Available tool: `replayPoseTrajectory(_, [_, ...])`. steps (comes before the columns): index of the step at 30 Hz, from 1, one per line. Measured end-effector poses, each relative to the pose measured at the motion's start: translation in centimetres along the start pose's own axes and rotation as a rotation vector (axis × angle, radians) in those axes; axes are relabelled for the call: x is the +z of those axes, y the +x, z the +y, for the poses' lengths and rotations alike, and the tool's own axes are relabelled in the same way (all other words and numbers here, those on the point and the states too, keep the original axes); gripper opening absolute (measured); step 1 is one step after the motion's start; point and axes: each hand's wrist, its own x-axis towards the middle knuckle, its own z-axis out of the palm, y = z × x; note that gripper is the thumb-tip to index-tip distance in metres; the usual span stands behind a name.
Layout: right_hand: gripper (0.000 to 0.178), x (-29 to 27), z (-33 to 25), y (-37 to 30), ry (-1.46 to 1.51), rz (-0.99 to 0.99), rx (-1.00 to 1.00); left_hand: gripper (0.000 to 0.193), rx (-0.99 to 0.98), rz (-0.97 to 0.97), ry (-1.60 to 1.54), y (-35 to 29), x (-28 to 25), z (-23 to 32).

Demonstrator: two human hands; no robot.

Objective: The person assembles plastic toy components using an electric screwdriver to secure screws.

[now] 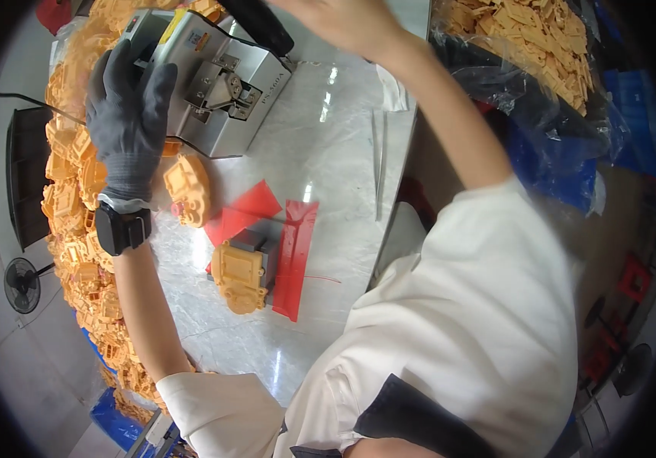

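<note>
Grey knit fabric covers the left hand (131,114), which lies spread and flat against the side of a small metal benchtop press (206,84), fingers open and clasping nothing; a black wrist strap (122,229) sits below the glove. The press stands at the far end of a pale marbled table (328,175), its body of brushed, boxy steel plates with a dark handle (259,27) rising from the top. It looks heavy and rigid, best steadied by its flat side walls, as the glove does, not by the small jaw parts at its front. The bare right hand (351,23) hovers beside that handle, fingers loosely extended; whether it grips anything I cannot tell. Orange moulded plastic housings (76,198) heap along the left edge, hard, light and knobbly, probably easy to pinch by their ribs. One housing (188,187) lies just beside the gloved wrist, another (238,275) rests on a grey fixture flanked by glossy red plastic strips (297,256). A clear bag (526,38) holds more orange pieces.
</note>
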Motion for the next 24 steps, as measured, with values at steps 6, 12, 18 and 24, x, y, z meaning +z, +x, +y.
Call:
replayPoseTrajectory(6, [0.012, -13.1, -6.7, -7.6, -0.107, -1.131, -0.157, 0.056, -0.026, -0.066, 0.134, 0.0, -0.3, 0.0])
replayPoseTrajectory(12, [0.007, -13.2, -7.1, -9.6, -0.07, -1.13, -0.422, 0.056, -0.089, -0.16, 0.156, 0.1, -0.6, 0.4])
replayPoseTrajectory(18, [0.013, -12.7, -6.3, -8.9, 0.052, -1.209, -0.56, 0.057, -0.099, -0.158, 0.172, 0.1, -0.3, 0.1])
replayPoseTrajectory(24, [0.006, -13.1, -5.6, -7.7, 0.125, -1.132, -0.662, 0.057, -0.038, -0.117, 0.332, -0.1, 0.0, 0.1])
